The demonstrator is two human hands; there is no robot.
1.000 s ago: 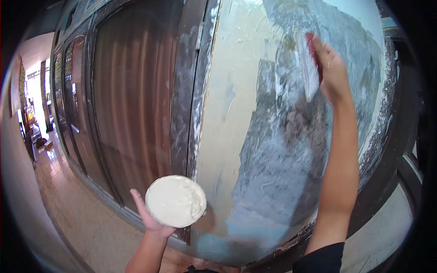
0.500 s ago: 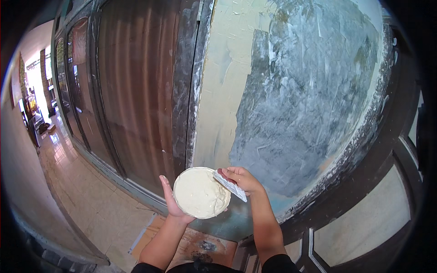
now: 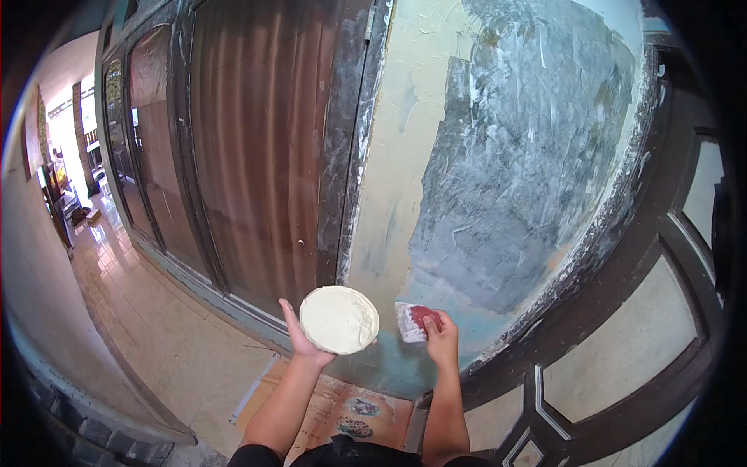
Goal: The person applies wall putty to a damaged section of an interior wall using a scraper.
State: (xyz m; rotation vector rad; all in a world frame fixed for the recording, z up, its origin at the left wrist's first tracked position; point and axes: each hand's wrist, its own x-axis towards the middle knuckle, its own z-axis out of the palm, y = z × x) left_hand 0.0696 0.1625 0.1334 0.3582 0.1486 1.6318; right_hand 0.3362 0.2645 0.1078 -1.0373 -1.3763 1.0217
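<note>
My left hand (image 3: pixel 305 339) supports a round tub of cream-coloured putty (image 3: pixel 338 321) from below and the side, its thumb sticking up along the left rim. The putty's surface is smooth on the left and scooped on the right. In my right hand (image 3: pixel 442 333) I grip a red putty scraper (image 3: pixel 420 317), its blade coated with pale putty. The scraper is apart from the tub, in front of the lower part of the wall (image 3: pixel 498 194). A cream strip of putty (image 3: pixel 397 171) runs down the wall's left side; the rest is patchy grey and blue.
To the left is a dark-framed glass door (image 3: pixel 261 148) with a brown curtain behind it. A dark panelled door (image 3: pixel 622 335) with pale panels stands at the right. Stained cardboard (image 3: pixel 327 412) lies on the tiled floor (image 3: pixel 179 342) below me.
My right hand has drawn the scraper off the tub to the right, toward the wall, and turned it so the blade points left. The view has shifted slightly left.
</note>
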